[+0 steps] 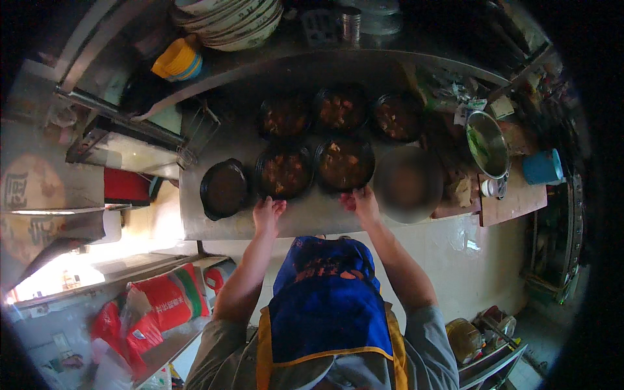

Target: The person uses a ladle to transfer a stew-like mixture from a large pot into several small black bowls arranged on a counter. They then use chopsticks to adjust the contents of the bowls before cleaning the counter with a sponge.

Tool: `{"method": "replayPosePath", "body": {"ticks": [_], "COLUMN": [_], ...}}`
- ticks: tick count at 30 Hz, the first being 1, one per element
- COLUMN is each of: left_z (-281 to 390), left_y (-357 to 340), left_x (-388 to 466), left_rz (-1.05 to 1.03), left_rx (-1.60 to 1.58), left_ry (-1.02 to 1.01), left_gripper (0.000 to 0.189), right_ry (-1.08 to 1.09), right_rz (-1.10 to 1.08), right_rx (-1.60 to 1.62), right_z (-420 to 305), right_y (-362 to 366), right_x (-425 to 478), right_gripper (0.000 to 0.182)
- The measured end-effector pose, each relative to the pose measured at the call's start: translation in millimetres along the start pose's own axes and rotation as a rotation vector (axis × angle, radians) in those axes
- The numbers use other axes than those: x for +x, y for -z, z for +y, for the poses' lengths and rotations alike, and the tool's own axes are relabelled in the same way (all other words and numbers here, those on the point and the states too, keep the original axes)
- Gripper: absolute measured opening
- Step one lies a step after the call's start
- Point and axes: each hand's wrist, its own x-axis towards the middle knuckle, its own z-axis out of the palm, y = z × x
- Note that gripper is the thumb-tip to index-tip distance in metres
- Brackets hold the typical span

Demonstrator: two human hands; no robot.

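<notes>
Several black bowls of stew-like food stand in two rows on a metal counter [219, 231]. My left hand [269, 212] is at the near rim of a front-row bowl [284, 170], fingers curled. My right hand [360, 204] touches or nearly touches the near edge of the bowl [344, 164] to its right. Whether either hand grips its bowl is unclear. A black oval dish [224, 189] with dark contents lies left of them. Behind are three more bowls, at left [284, 117], middle [341, 108] and right [398, 118]. A round area right of my right hand is blurred.
Stacked large bowls [234, 22] and yellow cups [176, 57] stand on the shelf above the counter. At right are a metal bowl of greens [487, 144], a blue container [542, 166] and a wooden board [516, 201]. Red bags [168, 300] lie at lower left.
</notes>
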Motion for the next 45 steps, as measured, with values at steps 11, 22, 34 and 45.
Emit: {"method": "replayPosePath", "body": {"ticks": [11,22,34,45], "left_z": [63,83,94,-9], "left_y": [-62,-108,-134,-137], "left_x": [93,178,151,-16], "left_rz": [0.012,-0.084,-0.218,-0.405], "left_rx": [-0.024,-0.084,-0.155,0.233], "left_ry": [-0.036,0.08,0.042,0.059], "left_gripper": [0.012,0.013,0.012,0.027], "right_ry": [0.059,0.055,0.724,0.049], "right_rz": [0.136,0.246,0.891,0.231], "right_rx": [-0.006,0.158,-0.28,0.189], "right_z": [-51,-76,-78,4], "right_y": [-44,-54,123,153], "right_x": [93,174,-24,-51], "right_gripper": [0.015,0.044,0.044,0.031]}}
